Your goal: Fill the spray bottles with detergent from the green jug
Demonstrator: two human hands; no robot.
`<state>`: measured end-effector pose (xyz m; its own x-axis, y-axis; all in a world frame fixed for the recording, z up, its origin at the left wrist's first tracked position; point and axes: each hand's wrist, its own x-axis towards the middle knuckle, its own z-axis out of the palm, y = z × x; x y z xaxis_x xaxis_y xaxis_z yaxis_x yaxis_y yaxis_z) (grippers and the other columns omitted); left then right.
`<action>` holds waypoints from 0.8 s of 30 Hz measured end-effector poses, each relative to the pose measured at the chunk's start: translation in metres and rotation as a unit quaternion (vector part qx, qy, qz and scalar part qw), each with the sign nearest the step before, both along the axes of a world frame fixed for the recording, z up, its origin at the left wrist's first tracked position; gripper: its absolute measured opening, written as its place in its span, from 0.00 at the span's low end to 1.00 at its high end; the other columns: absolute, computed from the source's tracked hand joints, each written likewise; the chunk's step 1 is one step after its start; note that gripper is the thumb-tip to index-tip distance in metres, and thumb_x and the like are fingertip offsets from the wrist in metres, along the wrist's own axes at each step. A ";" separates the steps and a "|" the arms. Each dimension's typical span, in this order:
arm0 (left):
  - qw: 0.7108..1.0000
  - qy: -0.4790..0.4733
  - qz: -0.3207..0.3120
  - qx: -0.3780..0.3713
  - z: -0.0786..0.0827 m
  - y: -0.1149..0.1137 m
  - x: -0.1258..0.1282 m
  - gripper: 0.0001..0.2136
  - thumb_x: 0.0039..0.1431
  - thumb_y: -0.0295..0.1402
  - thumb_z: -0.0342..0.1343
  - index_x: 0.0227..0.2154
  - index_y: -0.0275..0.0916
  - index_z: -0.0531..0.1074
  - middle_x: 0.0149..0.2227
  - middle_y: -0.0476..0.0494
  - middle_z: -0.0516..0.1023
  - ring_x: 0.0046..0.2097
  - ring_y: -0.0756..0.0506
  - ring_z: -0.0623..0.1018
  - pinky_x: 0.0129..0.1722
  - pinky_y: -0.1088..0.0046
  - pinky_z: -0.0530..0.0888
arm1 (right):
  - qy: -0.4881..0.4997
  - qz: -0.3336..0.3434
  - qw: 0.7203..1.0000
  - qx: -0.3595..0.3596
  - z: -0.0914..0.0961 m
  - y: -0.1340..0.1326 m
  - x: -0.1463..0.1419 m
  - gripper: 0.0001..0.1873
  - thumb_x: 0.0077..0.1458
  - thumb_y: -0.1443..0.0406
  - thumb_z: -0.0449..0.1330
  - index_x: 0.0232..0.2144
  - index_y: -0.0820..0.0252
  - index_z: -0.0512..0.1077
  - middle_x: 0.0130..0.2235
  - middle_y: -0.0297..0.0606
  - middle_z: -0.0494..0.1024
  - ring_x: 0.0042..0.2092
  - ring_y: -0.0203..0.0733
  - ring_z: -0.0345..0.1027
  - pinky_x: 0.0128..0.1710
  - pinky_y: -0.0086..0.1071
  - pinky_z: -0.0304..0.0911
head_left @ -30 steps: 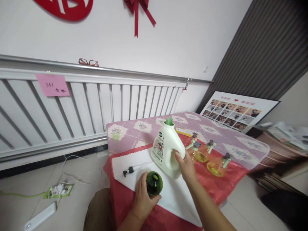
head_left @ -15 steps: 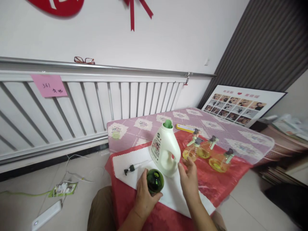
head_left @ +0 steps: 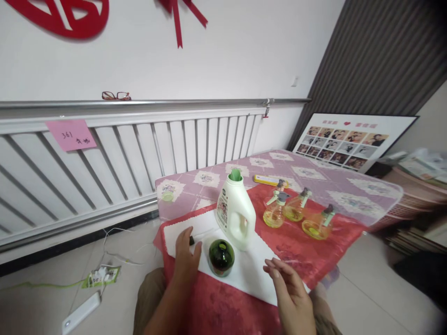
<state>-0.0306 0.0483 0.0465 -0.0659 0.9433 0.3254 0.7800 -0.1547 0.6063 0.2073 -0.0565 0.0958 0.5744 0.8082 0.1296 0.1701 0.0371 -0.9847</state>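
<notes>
Spread fingers, left hand (head_left: 186, 255); fingers loosely curled, right hand (head_left: 294, 298).
With left, partly hides pump (head_left: 192, 240) near left edge of white cloth (head_left: 256, 281).

Room opens right of green bottle (head_left: 221, 258); jug (head_left: 234, 211) blocks behind.

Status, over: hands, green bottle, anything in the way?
Left hand at dark pump, grip unclear. Right hand holding nothing visible. Green bottle upright, open-topped. Pale jug close behind it.

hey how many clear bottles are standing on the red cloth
4: the front-left bottle, the rear bottle partly hidden behind it, the middle bottle beside them, and the right-hand bottle.
</notes>
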 end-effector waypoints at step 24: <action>0.984 0.115 -0.127 -0.049 0.100 0.020 -0.056 0.14 0.57 0.32 0.50 0.47 0.43 0.67 0.45 0.47 0.76 0.46 0.47 0.74 0.46 0.71 0.69 | -0.027 0.089 0.995 0.029 -0.005 -0.022 -0.006 0.16 0.53 0.51 0.60 0.33 0.55 0.74 0.27 0.37 0.80 0.30 0.41 0.75 0.33 0.29 0.72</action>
<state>-0.0869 0.0684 0.1469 0.2401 0.9477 0.2104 0.8419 -0.3112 0.4408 0.2016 -0.0788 0.0906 0.4134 0.8869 0.2064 0.2081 0.1286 -0.9696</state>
